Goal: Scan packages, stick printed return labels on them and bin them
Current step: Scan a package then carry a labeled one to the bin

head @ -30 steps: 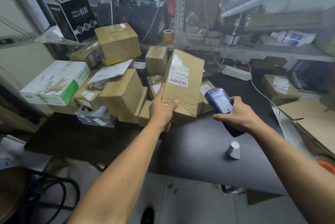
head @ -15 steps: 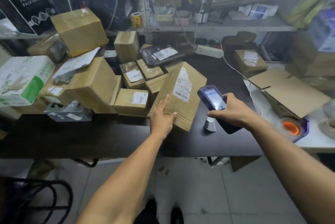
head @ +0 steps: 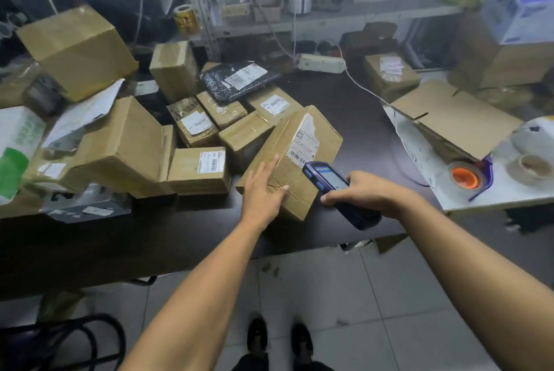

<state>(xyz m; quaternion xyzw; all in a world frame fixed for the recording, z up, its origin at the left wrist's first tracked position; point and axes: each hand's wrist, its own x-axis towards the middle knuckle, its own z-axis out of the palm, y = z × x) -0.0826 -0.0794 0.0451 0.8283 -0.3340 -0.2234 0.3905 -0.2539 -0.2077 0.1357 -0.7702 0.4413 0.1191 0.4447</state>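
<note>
A brown cardboard package (head: 299,148) with a white barcode label lies tilted on the dark table (head: 186,238), leaning on a smaller box behind it. My left hand (head: 263,187) holds its near left corner, fingers along the side and thumb on top. My right hand (head: 365,192) grips a blue handheld scanner (head: 332,184), whose lit screen faces up and whose head sits just in front of the barcode label.
Several taped boxes (head: 198,169) crowd the table's left and middle. A black padded mailer (head: 239,79) lies behind them. To the right are a flattened carton (head: 455,118), an orange tape dispenser (head: 467,177) and tape rolls. Shelving stands behind. A black chair (head: 60,340) is lower left.
The package came down from upright in the air to lying tilted on the table. The scanner moved in close to its label. The view shifted down and right.
</note>
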